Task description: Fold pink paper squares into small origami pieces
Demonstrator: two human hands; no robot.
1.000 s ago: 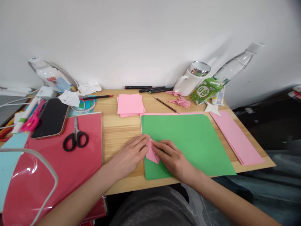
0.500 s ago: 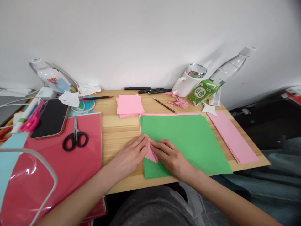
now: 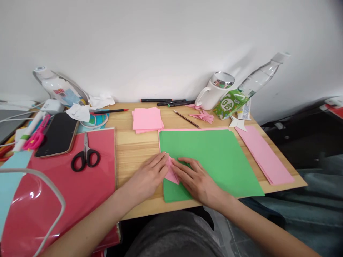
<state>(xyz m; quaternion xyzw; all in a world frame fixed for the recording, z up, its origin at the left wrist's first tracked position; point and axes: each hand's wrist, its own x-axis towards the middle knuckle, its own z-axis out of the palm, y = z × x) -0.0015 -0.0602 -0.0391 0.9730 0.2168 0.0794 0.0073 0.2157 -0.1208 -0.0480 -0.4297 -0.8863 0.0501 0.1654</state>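
Note:
A small folded piece of pink paper (image 3: 171, 175) lies at the left edge of a stack of green paper (image 3: 214, 160). My left hand (image 3: 151, 175) holds its left side, fingers together and pressed down on it. From the right, my right hand (image 3: 194, 178) pinches and presses its upper right edge with the fingertips. The fingers of both hands hide part of the folded paper. Behind my left hand lies a stack of square pink paper (image 3: 147, 119).
Black-handled scissors (image 3: 85, 155) and a phone (image 3: 57, 135) rest on a red folder (image 3: 80, 200) at left. Behind are a pencil (image 3: 187, 119), folded pink shapes (image 3: 202, 116), a white mug (image 3: 215, 92), a drink carton (image 3: 230, 103) and a bottle (image 3: 259, 78). Pink strips (image 3: 265, 153) lie right.
The fingers of my right hand have shifted slightly, with the index finger a little more spread. My left hand and the folded paper stay nearly in place.

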